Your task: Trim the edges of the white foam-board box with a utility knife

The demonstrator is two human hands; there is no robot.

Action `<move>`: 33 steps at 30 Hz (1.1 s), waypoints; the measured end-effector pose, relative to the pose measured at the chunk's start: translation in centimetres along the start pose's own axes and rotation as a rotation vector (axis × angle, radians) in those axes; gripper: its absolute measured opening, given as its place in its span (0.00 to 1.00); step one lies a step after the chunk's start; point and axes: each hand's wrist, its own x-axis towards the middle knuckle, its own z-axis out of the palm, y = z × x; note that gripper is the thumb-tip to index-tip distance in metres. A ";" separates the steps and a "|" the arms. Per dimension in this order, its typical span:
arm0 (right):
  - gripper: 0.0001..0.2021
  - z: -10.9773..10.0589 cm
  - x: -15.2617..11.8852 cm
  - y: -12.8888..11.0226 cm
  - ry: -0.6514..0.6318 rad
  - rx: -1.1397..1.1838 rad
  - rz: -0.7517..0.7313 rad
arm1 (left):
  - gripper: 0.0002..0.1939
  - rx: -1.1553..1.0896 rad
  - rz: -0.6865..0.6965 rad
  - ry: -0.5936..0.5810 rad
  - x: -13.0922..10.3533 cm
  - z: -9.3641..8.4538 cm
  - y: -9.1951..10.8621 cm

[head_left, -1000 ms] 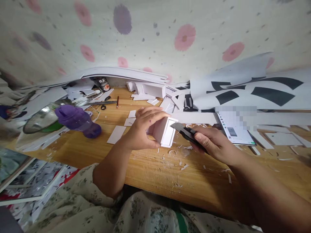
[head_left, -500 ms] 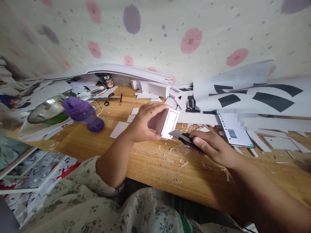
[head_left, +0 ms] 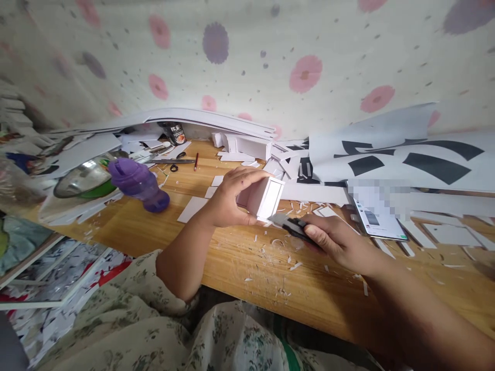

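Note:
My left hand (head_left: 231,198) is closed around a small white foam-board box (head_left: 269,200), thumb below and fingers over the top. The box is tilted and held above the wooden table (head_left: 240,268). My right hand (head_left: 328,234) grips a black-handled utility knife (head_left: 299,228). Its blade points left and meets, or nearly meets, the lower corner of the box; I cannot tell whether it is cutting in. White shavings (head_left: 282,245) lie scattered on the table under both hands.
A purple bottle (head_left: 141,185) and a metal bowl (head_left: 85,178) stand at the left. Scissors (head_left: 174,162) and a pencil (head_left: 196,161) lie behind. A phone (head_left: 377,211) rests at the right among foam-board strips (head_left: 450,234). Long white sheets (head_left: 209,116) lean along the wall.
The view has shifted slightly, so the table things sit a little lower and to the right. The knife blade has moved slightly down along the box's lower corner. Both holds are unchanged.

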 end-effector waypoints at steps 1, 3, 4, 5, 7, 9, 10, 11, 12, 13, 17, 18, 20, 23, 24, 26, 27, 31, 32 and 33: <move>0.21 0.2 0.0 0.0 -0.023 -0.022 -0.006 | 0.38 -0.019 -0.005 0.011 0.0 0.0 -0.1; 0.20 0.4 -0.1 0.0 -0.046 -0.019 -0.032 | 0.38 -0.050 0.015 0.033 -0.1 -0.1 -0.3; 0.20 0.3 -0.1 -0.1 -0.041 0.004 -0.049 | 0.39 -0.054 0.030 0.045 -0.1 -0.1 -0.3; 0.20 0.2 -0.1 -0.3 -0.031 0.037 -0.062 | 0.38 -0.046 0.044 0.052 -0.1 -0.2 -0.3; 0.21 -0.2 -0.1 -0.6 -0.014 0.093 -0.072 | 0.37 -0.008 0.050 0.055 0.0 -0.2 -0.2; 0.22 -0.5 -0.1 -0.8 0.004 0.093 -0.045 | 0.38 0.010 0.046 0.054 0.1 -0.2 -0.1; 0.22 -0.6 -0.1 -0.8 0.022 0.082 -0.030 | 0.37 0.012 0.042 0.049 0.1 -0.2 0.0; 0.22 -0.6 0.0 -0.8 0.045 0.071 -0.017 | 0.37 0.009 0.039 0.045 0.1 -0.2 0.1; 0.22 -0.6 0.0 -0.7 0.071 0.066 -0.003 | 0.36 0.005 0.038 0.043 0.1 -0.1 0.1; 0.22 -0.6 0.0 -0.6 0.093 0.063 0.012 | 0.36 0.001 0.037 0.042 0.1 -0.1 0.2; 0.21 -0.2 -0.1 -0.2 0.096 0.053 0.041 | 0.37 -0.008 0.041 0.044 0.0 0.0 0.1; 0.21 -0.2 -0.1 -0.1 0.089 0.048 0.037 | 0.37 -0.005 0.043 0.041 0.0 0.1 0.1; 0.21 -0.2 -0.2 -0.1 0.075 0.042 0.026 | 0.38 -0.004 0.054 0.031 0.0 0.1 0.0; 0.21 -0.3 -0.3 -0.2 0.051 0.045 0.021 | 0.38 -0.028 0.084 0.028 0.0 0.1 -0.1; 0.21 -0.3 -0.3 -0.3 0.041 0.050 0.023 | 0.38 -0.033 0.092 0.030 0.0 0.1 -0.2; 0.20 -0.3 -0.3 -0.3 0.023 0.052 0.025 | 0.39 -0.042 0.105 0.033 0.0 0.2 -0.4; 0.20 -0.3 -0.3 -0.3 0.017 0.046 0.027 | 0.39 -0.049 0.114 0.035 0.0 0.2 -0.4; 0.19 -0.1 -0.3 -0.1 -0.001 0.006 0.022 | 0.38 -0.062 0.128 0.042 0.1 0.3 -0.7; 0.19 -0.1 -0.4 -0.1 -0.002 -0.003 0.019 | 0.38 -0.059 0.124 0.041 0.1 0.3 -0.7; 0.20 -0.1 -0.4 0.0 -0.003 -0.010 0.018 | 0.38 -0.056 0.118 0.040 0.1 0.2 -0.8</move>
